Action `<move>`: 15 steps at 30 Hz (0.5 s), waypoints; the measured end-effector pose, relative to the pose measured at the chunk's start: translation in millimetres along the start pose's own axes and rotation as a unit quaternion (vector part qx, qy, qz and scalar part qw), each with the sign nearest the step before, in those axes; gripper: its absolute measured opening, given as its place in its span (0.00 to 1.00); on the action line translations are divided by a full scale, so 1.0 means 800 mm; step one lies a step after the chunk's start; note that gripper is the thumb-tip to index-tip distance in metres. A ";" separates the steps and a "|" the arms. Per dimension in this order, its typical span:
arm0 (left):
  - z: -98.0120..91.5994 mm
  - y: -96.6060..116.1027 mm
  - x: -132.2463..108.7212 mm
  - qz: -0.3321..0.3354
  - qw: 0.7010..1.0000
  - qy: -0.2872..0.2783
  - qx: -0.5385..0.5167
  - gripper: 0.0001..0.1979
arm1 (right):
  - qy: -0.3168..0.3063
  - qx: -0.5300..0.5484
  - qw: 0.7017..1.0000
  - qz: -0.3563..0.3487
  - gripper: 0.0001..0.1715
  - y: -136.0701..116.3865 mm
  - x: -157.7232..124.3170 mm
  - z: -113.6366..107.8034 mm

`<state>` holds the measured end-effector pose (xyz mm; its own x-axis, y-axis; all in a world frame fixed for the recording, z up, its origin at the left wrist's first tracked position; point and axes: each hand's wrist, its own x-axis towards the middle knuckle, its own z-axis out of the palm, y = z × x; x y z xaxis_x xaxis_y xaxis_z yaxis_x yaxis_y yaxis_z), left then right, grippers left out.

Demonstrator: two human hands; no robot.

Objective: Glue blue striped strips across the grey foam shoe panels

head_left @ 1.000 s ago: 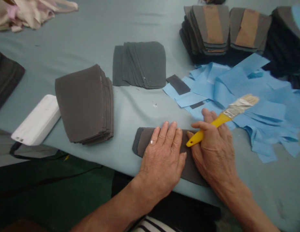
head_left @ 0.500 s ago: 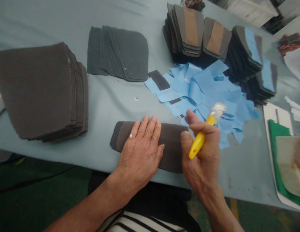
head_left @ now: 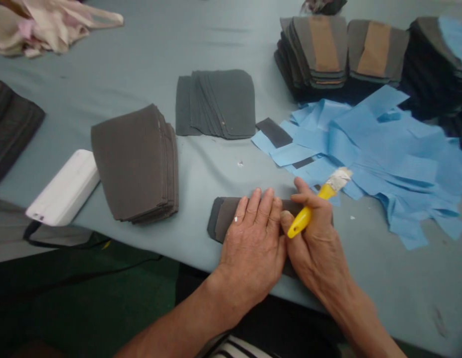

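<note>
My left hand (head_left: pixel 251 243) lies flat on a strip of dark grey fabric (head_left: pixel 228 216), pressing it to the table, and holds nothing. The strip's left end shows past my fingers, and its middle is hidden under my hands. My right hand (head_left: pixel 315 238) rests against the strip's right part, with a yellow-handled paintbrush (head_left: pixel 315 209) gripped in its fingers. The brush's metal ferrule and pale bristles point up and right, towards scraps of blue paper (head_left: pixel 383 149).
A grey-blue cloth (head_left: pixel 201 164) covers the table, whose front edge runs below my hands. Stacks of grey fabric (head_left: pixel 132 164) (head_left: pixel 216 104) lie to the left and ahead. Tan-striped stacks (head_left: pixel 313 49) stand far right, beside a white plastic box (head_left: pixel 63 186).
My right hand lifted off the strip with the brush, then came back against it. The brush now tilts more steeply. The view swung right and returned. My left hand stayed on the strip.
</note>
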<state>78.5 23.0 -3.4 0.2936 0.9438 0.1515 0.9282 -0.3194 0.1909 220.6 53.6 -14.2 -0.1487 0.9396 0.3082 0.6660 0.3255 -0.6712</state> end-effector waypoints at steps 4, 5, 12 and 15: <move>-0.004 0.000 0.001 -0.003 1.000 0.000 -0.013 0.31 | -0.036 -0.024 0.998 -0.037 0.18 0.014 -0.001 -0.013; -0.005 0.000 0.001 -0.004 1.000 0.000 -0.016 0.31 | -0.039 -0.029 0.998 -0.046 0.18 0.017 -0.001 -0.014; -0.011 -0.001 0.000 -0.014 0.999 -0.010 -0.031 0.31 | -0.037 -0.068 0.994 -0.071 0.16 0.029 -0.003 -0.014; -0.014 -0.007 -0.001 -0.016 0.999 -0.017 -0.027 0.32 | -0.037 -0.077 0.992 -0.089 0.15 0.029 -0.001 -0.014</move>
<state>70.3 23.6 6.0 0.2730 0.9555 0.1113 0.9239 -0.2927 0.2466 244.2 58.8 -22.6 -0.3235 0.8762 0.3573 0.7274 0.4718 -0.4982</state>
